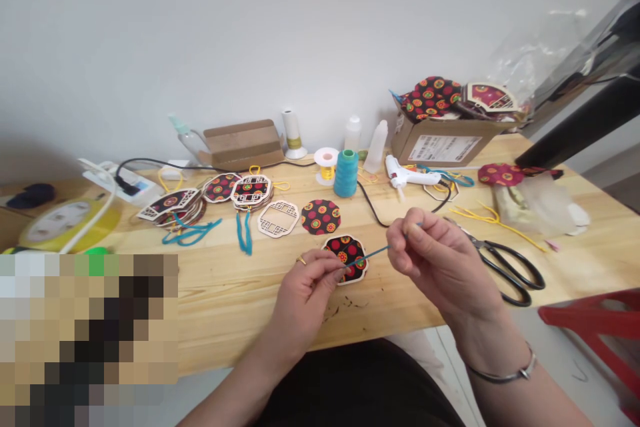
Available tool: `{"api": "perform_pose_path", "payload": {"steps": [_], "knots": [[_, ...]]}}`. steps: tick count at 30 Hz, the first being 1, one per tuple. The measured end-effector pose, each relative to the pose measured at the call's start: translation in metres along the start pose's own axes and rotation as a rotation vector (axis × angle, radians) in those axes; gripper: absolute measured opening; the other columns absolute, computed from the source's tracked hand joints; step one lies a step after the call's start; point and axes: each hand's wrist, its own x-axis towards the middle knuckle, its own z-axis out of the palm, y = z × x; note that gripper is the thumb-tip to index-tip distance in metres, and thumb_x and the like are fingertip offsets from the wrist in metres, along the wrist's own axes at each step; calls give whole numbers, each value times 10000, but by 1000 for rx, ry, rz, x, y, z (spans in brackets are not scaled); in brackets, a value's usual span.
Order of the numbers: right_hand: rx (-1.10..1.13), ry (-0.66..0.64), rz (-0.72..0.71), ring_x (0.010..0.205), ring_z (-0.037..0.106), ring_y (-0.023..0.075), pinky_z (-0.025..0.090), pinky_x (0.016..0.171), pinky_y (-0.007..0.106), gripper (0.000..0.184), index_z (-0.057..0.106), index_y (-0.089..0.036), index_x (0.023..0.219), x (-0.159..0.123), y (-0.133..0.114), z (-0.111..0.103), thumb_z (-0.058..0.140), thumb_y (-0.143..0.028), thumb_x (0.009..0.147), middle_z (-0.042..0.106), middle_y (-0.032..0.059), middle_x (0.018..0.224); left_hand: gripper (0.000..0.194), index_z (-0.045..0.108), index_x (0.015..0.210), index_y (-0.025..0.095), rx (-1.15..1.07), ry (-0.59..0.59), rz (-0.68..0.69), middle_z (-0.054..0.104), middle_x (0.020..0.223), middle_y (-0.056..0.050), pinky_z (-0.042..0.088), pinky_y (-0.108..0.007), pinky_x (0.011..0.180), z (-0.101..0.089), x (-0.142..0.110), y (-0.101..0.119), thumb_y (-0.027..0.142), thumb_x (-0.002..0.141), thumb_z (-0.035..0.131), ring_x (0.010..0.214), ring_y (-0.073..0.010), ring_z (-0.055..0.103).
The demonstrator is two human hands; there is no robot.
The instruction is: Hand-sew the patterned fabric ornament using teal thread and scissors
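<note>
Stretched between my two hands is a thin blue cord point(371, 254). My left hand point(313, 287) is closed, pinching one end between thumb and fingers. My right hand point(435, 257) is closed too, gripping the other end higher up and to the right. Beneath the cord lies a wood-rimmed piece with dark floral fabric point(354, 271), partly covered by my left fingers. Just beyond it rest a loose round of the same fabric point(321, 217) and a cut-out wooden frame point(279, 219). Black-handled scissors point(515, 270) lie beside my right hand, their blades partly hidden behind it.
At the back stand a teal thread cone point(346, 175), a yellow thread spool point(327, 167) and a white glue gun point(413, 175). Stacked ornaments point(253, 192) with cords lie left. A cardboard box point(440, 140) of fabric pieces stands back right. Yellow tape point(70, 223) sits far left.
</note>
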Motion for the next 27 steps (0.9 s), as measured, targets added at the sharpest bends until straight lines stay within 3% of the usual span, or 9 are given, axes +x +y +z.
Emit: {"api": "perform_pose_path", "payload": {"steps": [3, 7, 10, 12, 14, 18, 22, 24, 27], "knots": [[-40, 27, -92, 471, 459, 66, 318, 418, 204, 231, 462, -190, 668, -2, -7, -2, 608, -302, 809, 553, -21, 644, 115, 762, 767, 229, 75, 59, 54, 631, 1006, -82, 389, -304, 897, -2, 1, -4, 187, 756, 656, 982, -223, 559], [-119, 88, -166, 512, 495, 78, 363, 440, 209, 184, 496, -192, 690, -1, -7, -4, 575, -275, 834, 570, -10, 666, 333, 682, 1071, 292, 239, 276, 190, 500, 1284, -65, 324, -360, 985, -6, -1, -2, 188, 756, 658, 1186, -253, 436], [-173, 122, -170, 538, 529, 91, 401, 461, 218, 169, 512, -187, 700, 3, 0, -5, 574, -268, 834, 594, -2, 668, 324, 699, 1028, 281, 181, 388, 209, 563, 1180, -61, 367, -324, 931, -9, -7, 8, 197, 716, 702, 1067, -243, 506], [-192, 126, -167, 551, 545, 92, 421, 482, 221, 152, 525, -179, 712, 5, 6, -5, 576, -251, 836, 611, 2, 679, 128, 745, 849, 237, 70, 263, 97, 657, 889, -57, 425, -277, 791, -9, -11, 14, 228, 731, 695, 841, -203, 569], [-220, 115, -165, 563, 558, 92, 438, 503, 224, 139, 540, -171, 724, 5, 11, -3, 573, -235, 843, 624, 6, 695, 132, 743, 743, 195, -74, 12, -121, 660, 671, -48, 417, -234, 593, -7, -15, 16, 290, 775, 656, 593, -138, 530], [-327, 38, -154, 571, 570, 88, 460, 523, 219, 123, 541, -169, 746, -4, 20, 6, 540, -201, 864, 622, -4, 697, 297, 731, 809, 140, -470, -378, -547, 721, 754, -116, 359, -200, 456, 1, -17, 12, 398, 819, 584, 512, -119, 573], [-588, -140, -151, 650, 569, 90, 472, 602, 225, 118, 533, -187, 802, -23, 24, 15, 469, -128, 881, 599, -21, 730, 357, 723, 832, 122, -738, -422, -683, 721, 817, -140, 495, -318, 661, 6, -15, 7, 447, 810, 577, 744, -228, 675], [-756, -237, -173, 711, 556, 92, 458, 648, 228, 142, 521, -198, 819, -31, 25, 18, 450, -87, 873, 592, -23, 779, 316, 716, 769, 128, -782, -395, -706, 704, 749, -104, 501, -358, 706, 7, -14, 7, 429, 781, 621, 704, -211, 659], [-912, -365, -169, 775, 545, 94, 447, 694, 222, 160, 500, -204, 853, -39, 25, 21, 437, -58, 866, 595, -19, 855, 261, 680, 619, 116, -751, -333, -677, 636, 613, -47, 478, -289, 634, 7, -12, 7, 356, 720, 699, 585, -143, 581]]}}
